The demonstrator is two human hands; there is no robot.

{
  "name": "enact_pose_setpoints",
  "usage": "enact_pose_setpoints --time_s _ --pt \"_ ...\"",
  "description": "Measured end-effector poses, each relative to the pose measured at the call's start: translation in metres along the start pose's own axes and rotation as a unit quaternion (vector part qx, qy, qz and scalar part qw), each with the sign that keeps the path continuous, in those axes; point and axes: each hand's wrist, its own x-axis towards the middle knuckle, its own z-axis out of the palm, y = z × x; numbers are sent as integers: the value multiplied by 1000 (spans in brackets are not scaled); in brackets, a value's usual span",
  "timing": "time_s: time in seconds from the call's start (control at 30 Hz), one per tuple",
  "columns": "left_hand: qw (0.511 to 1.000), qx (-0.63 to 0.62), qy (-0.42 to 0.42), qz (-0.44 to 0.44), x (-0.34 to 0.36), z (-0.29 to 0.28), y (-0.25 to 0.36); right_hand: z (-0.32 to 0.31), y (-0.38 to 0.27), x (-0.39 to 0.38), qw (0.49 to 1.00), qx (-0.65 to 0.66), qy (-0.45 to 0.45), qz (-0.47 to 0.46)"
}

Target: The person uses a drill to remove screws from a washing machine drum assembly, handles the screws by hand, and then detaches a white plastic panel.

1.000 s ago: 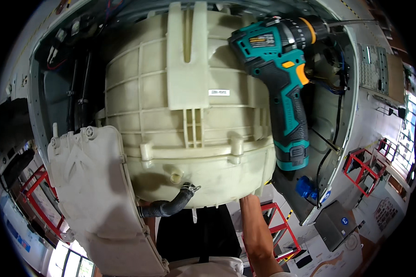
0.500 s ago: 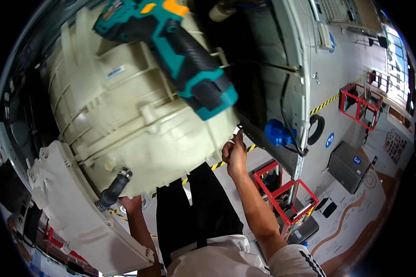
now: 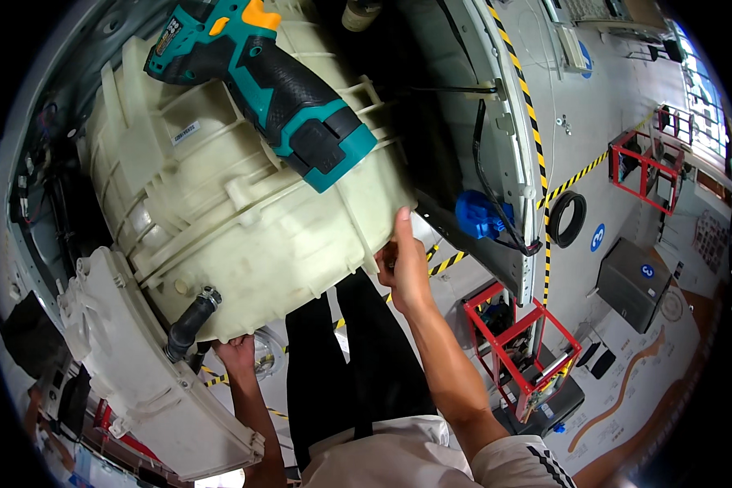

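A cream plastic washing machine tub (image 3: 301, 236) fills the middle, inside a grey metal cabinet (image 3: 496, 122). My right hand (image 3: 407, 268) grips the tub's near right edge, thumb up along its side and the other fingers curled in by the rim. At the near left edge, beside a black rubber hose (image 3: 191, 325) with a metal clamp, my left hand (image 3: 236, 354) holds the tub from below; its fingertips are partly hidden. A teal and black cordless drill (image 3: 289, 114) lies on top of the tub, touched by neither hand.
A pale panel (image 3: 146, 382) juts out at the lower left. On the cabinet's right side hang a blue plastic part (image 3: 481, 215) and black cables. Beyond stand a red metal frame (image 3: 516, 342) and a grey bin (image 3: 633, 285); a black ring (image 3: 567, 220) lies on the floor.
My right hand has shifted its hold on the tub's edge, and its thumb now points up along the side. My left hand stays at the near left edge. The view has shifted slightly.
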Motion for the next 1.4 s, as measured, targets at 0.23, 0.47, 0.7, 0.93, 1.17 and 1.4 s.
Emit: enact_pose_setpoints --time_s 0.23,0.47,0.7,0.93,1.17,1.4 --pt "999 -36 9 -13 -1 0 -1 5 -6 -20 995 -89 0 -51" --pt "989 -7 142 34 -7 33 -11 4 -3 -34 915 -309 -16 -261" --pt "988 6 152 32 -11 39 -13 2 -8 -22 802 -423 25 -421" --pt "989 5 145 12 -15 37 -9 1 -4 -14 831 -379 61 -403" --pt "819 541 -101 163 6 -47 7 18 -2 -31 816 -394 28 -421" --pt "997 49 -59 -29 -2 -24 -3 9 -4 -19 856 -379 76 -343"
